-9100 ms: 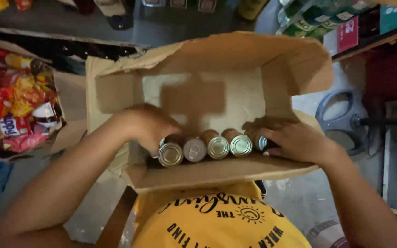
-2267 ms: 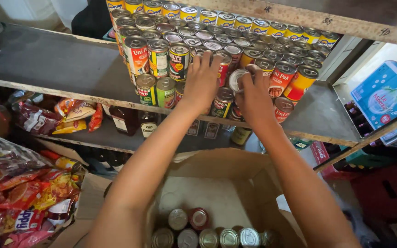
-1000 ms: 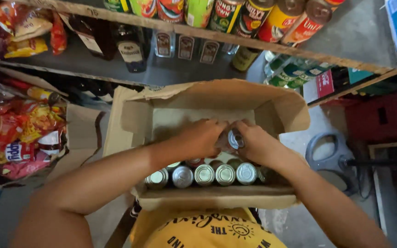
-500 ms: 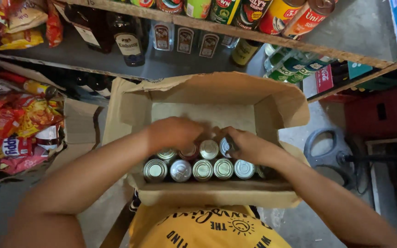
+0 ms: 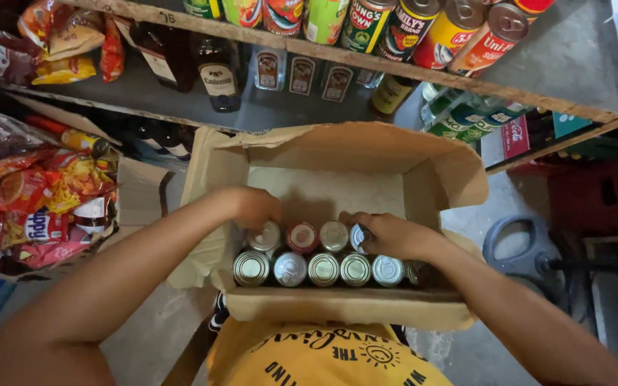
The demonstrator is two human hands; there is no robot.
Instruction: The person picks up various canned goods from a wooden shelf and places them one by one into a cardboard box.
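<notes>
Head view, looking down into an open cardboard box (image 5: 337,154) with its flaps standing out.

Cans: two rows are sitting upright along the near wall. Front row (image 5: 321,269) is showing five clear tops plus one half-hidden under the right forearm. Back row (image 5: 302,236) is showing four tops, one of them red. The far half of the box floor is lying bare.

Left hand (image 5: 252,207): fingers are curling down over the leftmost back-row can (image 5: 264,236) and touching its top; how tightly it is gripping I cannot tell.

Right hand (image 5: 391,236): fingers are closing round the rightmost back-row can (image 5: 358,236), which is tilting slightly, its lid facing left.

Surroundings: a shelf (image 5: 366,61) of cans and bottles is running above the box; snack packets (image 5: 33,207) are piling up in a carton to the left.
</notes>
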